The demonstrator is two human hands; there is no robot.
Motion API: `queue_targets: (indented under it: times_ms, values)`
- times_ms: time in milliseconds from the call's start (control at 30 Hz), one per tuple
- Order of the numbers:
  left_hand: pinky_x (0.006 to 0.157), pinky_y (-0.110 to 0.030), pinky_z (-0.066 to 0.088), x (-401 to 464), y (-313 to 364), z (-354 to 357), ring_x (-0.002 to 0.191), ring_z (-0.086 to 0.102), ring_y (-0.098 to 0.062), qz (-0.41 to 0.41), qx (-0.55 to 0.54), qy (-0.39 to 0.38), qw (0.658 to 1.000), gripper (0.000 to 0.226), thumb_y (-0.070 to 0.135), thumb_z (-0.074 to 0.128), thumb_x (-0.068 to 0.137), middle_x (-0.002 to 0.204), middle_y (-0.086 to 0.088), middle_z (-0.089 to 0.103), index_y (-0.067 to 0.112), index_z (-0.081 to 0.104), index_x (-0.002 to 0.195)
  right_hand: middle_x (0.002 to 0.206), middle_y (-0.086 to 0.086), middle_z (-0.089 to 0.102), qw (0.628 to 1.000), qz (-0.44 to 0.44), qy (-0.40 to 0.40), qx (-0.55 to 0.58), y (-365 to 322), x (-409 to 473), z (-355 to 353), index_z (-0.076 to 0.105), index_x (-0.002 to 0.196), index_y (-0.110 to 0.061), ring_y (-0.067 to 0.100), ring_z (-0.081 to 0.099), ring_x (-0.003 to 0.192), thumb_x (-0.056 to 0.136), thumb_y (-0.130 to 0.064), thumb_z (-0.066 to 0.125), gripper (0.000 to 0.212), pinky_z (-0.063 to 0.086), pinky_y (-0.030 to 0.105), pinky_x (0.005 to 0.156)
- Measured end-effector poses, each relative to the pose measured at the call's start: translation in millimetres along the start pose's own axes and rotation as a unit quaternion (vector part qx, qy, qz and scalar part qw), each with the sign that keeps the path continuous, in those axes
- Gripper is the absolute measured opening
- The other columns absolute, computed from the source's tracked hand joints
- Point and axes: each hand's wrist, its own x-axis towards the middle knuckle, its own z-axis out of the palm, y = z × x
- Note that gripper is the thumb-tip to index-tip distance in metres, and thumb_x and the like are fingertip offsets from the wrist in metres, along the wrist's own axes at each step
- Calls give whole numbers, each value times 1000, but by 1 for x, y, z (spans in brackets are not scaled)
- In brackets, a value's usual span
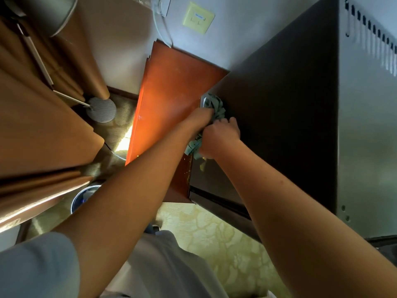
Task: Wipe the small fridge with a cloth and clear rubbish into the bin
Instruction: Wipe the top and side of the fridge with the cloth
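Cloth (pixel 216 109), teal and bunched, pressed against the dark top of the small fridge (pixel 279 104) near its left edge. We grip the cloth's upper bunch in our left hand (pixel 202 119), fingers curled into it; our right hand (pixel 221 136) is curled round the lower part just beside, a tail of cloth hanging beneath. Wooden cabinet (pixel 169 100) beside the fridge. Bin (pixel 82 197), blue-rimmed, on the floor at lower left, partly hidden by our left forearm.

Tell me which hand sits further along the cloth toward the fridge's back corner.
The left hand: it grips the cloth nearer the wall-side corner of the fridge, while the right hand holds the bunched end closer to the person.
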Motion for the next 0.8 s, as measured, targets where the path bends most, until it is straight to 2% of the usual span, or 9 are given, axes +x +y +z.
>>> queue_targets:
  times_ms: [67, 167, 267, 400, 467, 567, 633, 667, 800]
  values:
    - [84, -38, 57, 0, -17, -2, 101, 68, -28, -20, 23, 5, 1000, 28, 26, 50, 98, 107, -11, 71, 8, 68, 111, 132, 9, 56, 999, -23, -34, 23, -5, 0, 8, 59, 126, -18, 30, 44, 129, 95, -41, 51, 39, 22, 47, 112]
    - [71, -32, 50, -1, -40, -6, 96, 64, -25, -62, 55, 2, 997, 24, 22, 52, 101, 104, -10, 67, 7, 64, 115, 123, 6, 62, 995, -51, -77, 45, -17, -6, 11, 63, 116, -20, 30, 50, 127, 97, -35, 46, 29, 16, 50, 118]
    - [60, -30, 46, -8, -36, -8, 83, 62, -21, -75, 39, -15, 996, 21, 21, 54, 101, 96, -9, 65, 6, 63, 113, 130, 6, 61, 995, -62, -73, 19, -20, -13, 0, 62, 125, -21, 30, 49, 132, 100, -34, 44, 33, 12, 52, 120]
    - [67, -32, 51, -6, 4, -8, 94, 67, -24, -42, 9, -20, 999, 32, 29, 58, 97, 103, -9, 70, 8, 64, 121, 135, 7, 60, 999, -31, -11, -19, -7, -7, -24, 59, 131, -17, 30, 47, 134, 101, -36, 45, 38, 20, 49, 117]
    - [72, -32, 54, 0, 24, -8, 98, 68, -23, -8, 7, -12, 1000, 35, 30, 59, 96, 108, -7, 71, 12, 63, 125, 130, 9, 61, 1000, -6, 19, -13, 2, 3, -29, 59, 130, -15, 31, 49, 129, 100, -36, 46, 39, 27, 47, 112]
    - [91, -38, 56, 23, 23, -9, 101, 67, -23, 25, 43, 1, 999, 30, 28, 55, 92, 110, -6, 70, 17, 65, 118, 119, 8, 62, 1000, 0, 10, 27, 6, 20, -20, 61, 121, -16, 28, 51, 118, 97, -39, 49, 35, 33, 44, 103]
    - [95, -43, 56, 38, 2, -12, 102, 68, -25, 6, 65, 7, 998, 36, 31, 53, 88, 110, -7, 71, 16, 65, 118, 116, 7, 61, 999, -15, -10, 37, -1, 26, -5, 61, 116, -16, 27, 52, 116, 95, -39, 49, 33, 32, 44, 103]
    - [92, -42, 56, 38, -8, -12, 101, 68, -25, -10, 71, 6, 997, 36, 31, 53, 91, 111, -9, 71, 13, 65, 120, 116, 7, 62, 999, -23, -19, 42, -5, 27, 3, 61, 115, -16, 27, 52, 116, 94, -39, 50, 33, 30, 45, 105]
    - [61, -26, 48, 24, -33, -11, 82, 64, -16, -54, 54, 0, 997, 25, 20, 52, 101, 95, -6, 66, 5, 62, 118, 104, 4, 60, 996, -48, -53, 48, -15, 22, 11, 61, 108, -18, 27, 54, 118, 96, -37, 49, 25, 25, 48, 112]
